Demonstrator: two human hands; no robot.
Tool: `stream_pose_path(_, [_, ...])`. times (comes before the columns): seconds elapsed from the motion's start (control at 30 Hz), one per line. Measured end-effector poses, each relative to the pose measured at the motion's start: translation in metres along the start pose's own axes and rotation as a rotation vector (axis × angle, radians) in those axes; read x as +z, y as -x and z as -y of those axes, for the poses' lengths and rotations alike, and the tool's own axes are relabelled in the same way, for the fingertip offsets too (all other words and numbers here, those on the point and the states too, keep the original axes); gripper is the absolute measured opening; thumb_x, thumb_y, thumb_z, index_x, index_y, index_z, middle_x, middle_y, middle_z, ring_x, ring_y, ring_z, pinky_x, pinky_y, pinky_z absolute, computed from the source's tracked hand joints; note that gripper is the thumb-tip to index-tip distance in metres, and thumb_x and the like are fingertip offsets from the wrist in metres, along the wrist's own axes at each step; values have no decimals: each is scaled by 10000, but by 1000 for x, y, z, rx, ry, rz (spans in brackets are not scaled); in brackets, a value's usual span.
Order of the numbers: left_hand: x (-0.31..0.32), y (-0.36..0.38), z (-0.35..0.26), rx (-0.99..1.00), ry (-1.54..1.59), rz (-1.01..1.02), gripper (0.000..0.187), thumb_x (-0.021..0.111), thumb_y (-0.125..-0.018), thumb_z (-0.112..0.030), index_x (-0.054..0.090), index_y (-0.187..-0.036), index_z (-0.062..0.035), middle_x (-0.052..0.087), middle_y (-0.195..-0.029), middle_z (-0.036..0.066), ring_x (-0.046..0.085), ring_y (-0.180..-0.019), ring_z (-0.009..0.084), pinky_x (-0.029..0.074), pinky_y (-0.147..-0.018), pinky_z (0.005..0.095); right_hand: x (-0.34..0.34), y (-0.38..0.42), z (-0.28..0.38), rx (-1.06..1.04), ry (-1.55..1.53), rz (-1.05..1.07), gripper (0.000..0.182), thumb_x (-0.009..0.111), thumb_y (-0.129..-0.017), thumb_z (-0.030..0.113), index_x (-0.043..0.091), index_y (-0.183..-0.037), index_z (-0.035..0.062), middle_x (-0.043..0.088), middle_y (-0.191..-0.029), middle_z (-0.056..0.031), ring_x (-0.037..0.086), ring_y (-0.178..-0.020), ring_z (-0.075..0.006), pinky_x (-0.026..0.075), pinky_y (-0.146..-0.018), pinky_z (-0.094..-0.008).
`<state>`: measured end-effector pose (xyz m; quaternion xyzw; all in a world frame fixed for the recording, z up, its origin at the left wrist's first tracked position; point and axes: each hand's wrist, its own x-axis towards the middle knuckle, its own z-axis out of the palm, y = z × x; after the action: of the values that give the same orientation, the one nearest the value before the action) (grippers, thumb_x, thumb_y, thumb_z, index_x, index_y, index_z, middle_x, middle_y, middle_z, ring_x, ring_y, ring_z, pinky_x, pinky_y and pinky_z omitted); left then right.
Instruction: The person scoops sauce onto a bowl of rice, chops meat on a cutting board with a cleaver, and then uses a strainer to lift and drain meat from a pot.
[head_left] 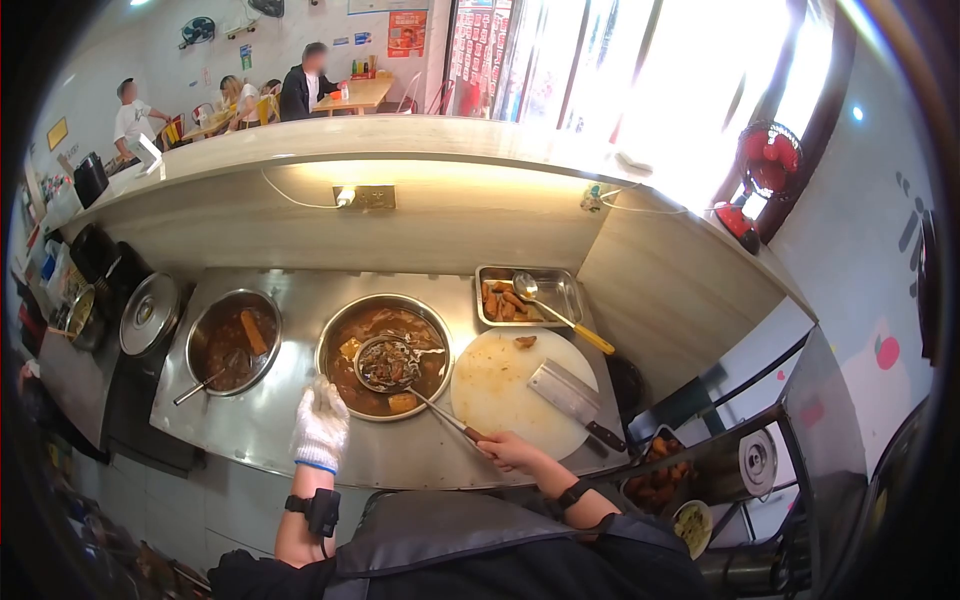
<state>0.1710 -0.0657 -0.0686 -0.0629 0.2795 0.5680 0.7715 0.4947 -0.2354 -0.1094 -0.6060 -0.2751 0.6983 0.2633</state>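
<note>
My right hand (508, 452) is closed around the wooden handle of a wire skimmer (388, 364). The skimmer's round basket lies in the brown broth of a steel pot (447, 340), with dark pieces of food in it. Yellowish chunks (402, 402) float beside the basket. At the pot's near-left rim is my left hand (322, 425), in a white knit glove, fingers stretched forward and nothing visible in them. To the right of the pot lies a round white cutting board (485, 390), bearing a cleaver (565, 390) and a small brown piece of food (525, 342).
A second pot of broth (278, 325) stands left, beside a metal lid (150, 312). Behind the board, a steel tray (568, 290) holds brown pieces and a yellow-handled spoon (590, 338). A raised counter (400, 140) runs behind; people sit beyond. A red fan (770, 160) stands right.
</note>
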Motion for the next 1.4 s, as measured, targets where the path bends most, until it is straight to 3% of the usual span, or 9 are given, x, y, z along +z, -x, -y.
stream_pose_path(0.73, [0, 1, 2, 3, 2, -15, 280, 495, -974, -288, 608, -1137, -89, 639, -1119, -7, 624, -923, 132, 561, -691, 298, 3, 6, 6, -28, 0, -23, 194, 522, -964, 231, 496, -817, 108, 401, -652, 45, 288, -422, -38, 223, -374, -216])
stream_pose_path(1.03, [4, 1, 2, 0, 19, -3, 274, 496, -975, -280, 611, -1122, -81, 649, -1054, -9, 630, -884, 131, 565, -681, 287, 8, -5, 4, -38, 23, -30, 172, 515, -971, 231, 518, -846, 114, 399, -667, 47, 287, -421, -34, 216, -372, -215])
stream_pose_path(1.1, [9, 2, 4, -2, 5, -50, 285, 480, -973, -343, 619, -1079, -119, 678, -943, -5, 654, -773, 131, 553, -608, 305, 7, -6, 2, -33, 22, -29, 173, 512, -973, 230, 517, -846, 113, 401, -671, 47, 287, -421, -35, 217, -373, -217])
stream_pose_path(1.23, [9, 1, 2, -2, 25, -56, 283, 479, -974, -340, 617, -1082, -118, 678, -943, -5, 653, -768, 132, 553, -609, 306, -9, -2, 0, -35, -13, 14, 171, 542, -950, 237, 546, -855, 95, 418, -645, 36, 345, -444, -55, 269, -383, -225])
stream_pose_path(1.3, [5, 1, 1, 11, 7, -4, 274, 493, -976, -283, 604, -1134, -88, 634, -1074, -11, 619, -890, 127, 568, -683, 286, -10, 1, 4, -29, -18, -4, 171, 542, -950, 238, 551, -858, 94, 421, -646, 37, 345, -445, -54, 269, -383, -225])
stream_pose_path(1.4, [3, 1, 1, 3, 21, 4, 279, 495, -975, -292, 603, -1134, -90, 632, -1073, -13, 616, -882, 127, 568, -682, 288, -6, 3, 8, -37, -7, -11, 167, 544, -949, 239, 555, -863, 96, 422, -647, 39, 336, -440, -55, 266, -382, -226])
